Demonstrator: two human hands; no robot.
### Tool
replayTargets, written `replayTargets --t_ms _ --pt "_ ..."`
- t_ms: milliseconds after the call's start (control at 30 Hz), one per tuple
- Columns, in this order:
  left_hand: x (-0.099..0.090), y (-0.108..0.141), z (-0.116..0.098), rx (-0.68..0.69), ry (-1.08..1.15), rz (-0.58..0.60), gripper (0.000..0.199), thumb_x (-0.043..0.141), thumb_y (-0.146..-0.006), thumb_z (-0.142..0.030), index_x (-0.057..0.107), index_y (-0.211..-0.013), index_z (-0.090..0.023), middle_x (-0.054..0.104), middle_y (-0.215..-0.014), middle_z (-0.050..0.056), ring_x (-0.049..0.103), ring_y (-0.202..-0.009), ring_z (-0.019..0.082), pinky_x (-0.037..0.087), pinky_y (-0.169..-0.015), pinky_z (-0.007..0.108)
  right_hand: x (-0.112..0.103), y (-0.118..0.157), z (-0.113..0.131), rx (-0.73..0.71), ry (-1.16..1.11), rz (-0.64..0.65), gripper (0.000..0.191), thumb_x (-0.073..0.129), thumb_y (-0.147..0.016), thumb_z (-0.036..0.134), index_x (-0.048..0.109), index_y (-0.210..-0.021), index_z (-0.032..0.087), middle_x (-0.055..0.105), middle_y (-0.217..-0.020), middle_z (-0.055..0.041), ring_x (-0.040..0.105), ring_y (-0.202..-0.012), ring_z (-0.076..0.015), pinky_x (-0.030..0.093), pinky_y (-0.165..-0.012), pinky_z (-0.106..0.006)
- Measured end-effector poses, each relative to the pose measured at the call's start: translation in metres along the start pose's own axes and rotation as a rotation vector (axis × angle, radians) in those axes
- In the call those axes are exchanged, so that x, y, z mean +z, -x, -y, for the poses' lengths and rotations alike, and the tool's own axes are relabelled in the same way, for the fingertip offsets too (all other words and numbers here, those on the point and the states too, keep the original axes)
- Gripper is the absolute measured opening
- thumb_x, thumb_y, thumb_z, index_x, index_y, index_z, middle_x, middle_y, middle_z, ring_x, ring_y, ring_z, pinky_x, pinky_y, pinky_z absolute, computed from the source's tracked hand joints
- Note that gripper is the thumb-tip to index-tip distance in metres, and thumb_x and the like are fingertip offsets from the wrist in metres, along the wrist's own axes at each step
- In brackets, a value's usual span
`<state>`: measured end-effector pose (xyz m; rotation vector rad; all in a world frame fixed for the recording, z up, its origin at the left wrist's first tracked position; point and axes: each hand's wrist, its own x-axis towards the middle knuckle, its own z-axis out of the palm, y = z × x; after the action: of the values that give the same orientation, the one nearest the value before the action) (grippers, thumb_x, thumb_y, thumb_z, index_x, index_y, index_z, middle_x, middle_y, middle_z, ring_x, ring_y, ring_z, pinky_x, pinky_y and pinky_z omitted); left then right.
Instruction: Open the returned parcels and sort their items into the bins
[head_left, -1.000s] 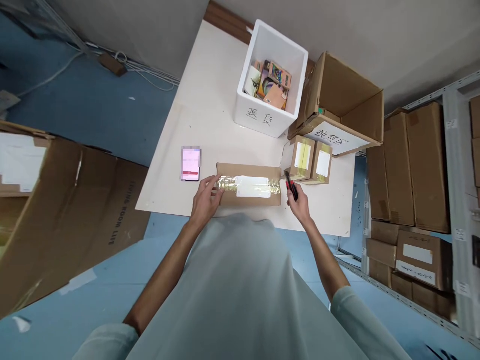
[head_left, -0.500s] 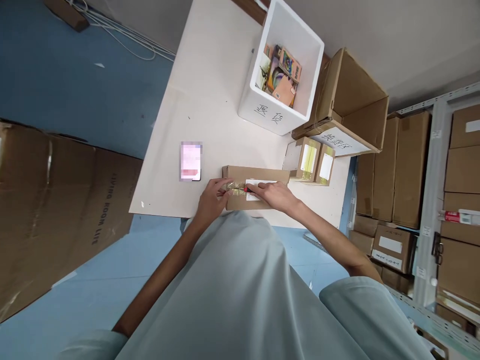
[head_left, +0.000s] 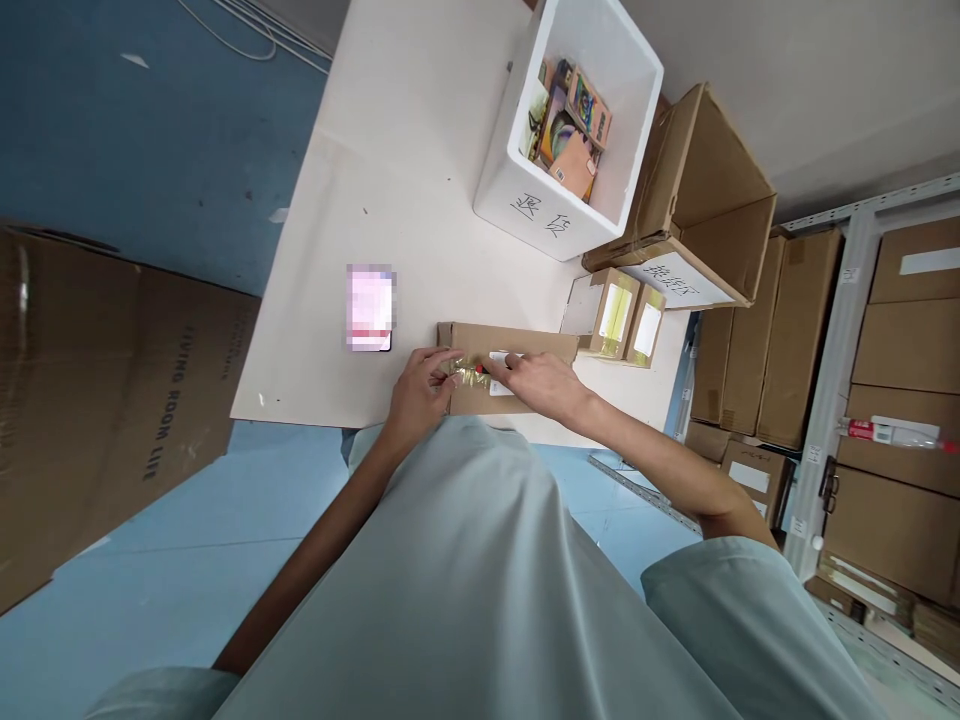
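Note:
A long cardboard box (head_left: 525, 341) lies on the white table near its front edge, right before my body. My left hand (head_left: 418, 392) grips the box's left end, its fingers resting beside the shiny clear tape (head_left: 466, 376). My right hand (head_left: 549, 386) lies over the top of the box, closed on a small red box cutter (head_left: 480, 369). Only the cutter's red tip shows at the fingertips, over the tape; the rest is hidden. A white label (head_left: 496, 386) on the box is partly covered by the right fingers.
A lit phone (head_left: 370, 308) lies left of the box. Two small taped boxes (head_left: 616, 312) stand to the right. Behind are a white foam bin (head_left: 551, 222) of colourful packets and an open carton (head_left: 720, 200). Shelves (head_left: 832, 350) with cartons line the right; a large carton (head_left: 112, 400) stands left.
The cutter's red tip has shifted slightly left along the tape with my right hand. My left hand keeps its place at the box's end. The camera view has turned a little.

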<state>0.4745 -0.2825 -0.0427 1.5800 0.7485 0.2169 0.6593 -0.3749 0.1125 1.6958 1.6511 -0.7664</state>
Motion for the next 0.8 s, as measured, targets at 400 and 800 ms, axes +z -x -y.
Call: replayTargets --t_ms 400,800 --pt "0.004 -0.001 -0.004 -0.032 -0.038 -0.053 0.046 0.068 -0.093 -0.048 0.077 -0.132 -0.025 0.068 -0.139 0.009 0.073 -0.09 0.018 0.068 -0.094 0.041 0.015 0.016 -0.01 0.051 -0.008 -0.018 0.047 0.04 -0.109 0.0 0.056 -0.152 0.011 0.081 -0.118 -0.0215 0.082 -0.108 -0.0291 0.058 -0.079 -0.034" --pt "0.013 -0.003 -0.015 -0.076 -0.087 -0.157 0.049 0.071 -0.09 -0.05 0.078 -0.13 -0.024 0.073 -0.141 0.009 0.07 -0.087 0.017 0.064 -0.088 0.034 0.093 0.094 -0.105 0.27 -0.081 0.028 0.048 0.04 -0.111 0.004 0.064 -0.151 0.017 0.083 -0.113 -0.0206 0.08 -0.104 -0.0341 0.05 -0.081 -0.039"
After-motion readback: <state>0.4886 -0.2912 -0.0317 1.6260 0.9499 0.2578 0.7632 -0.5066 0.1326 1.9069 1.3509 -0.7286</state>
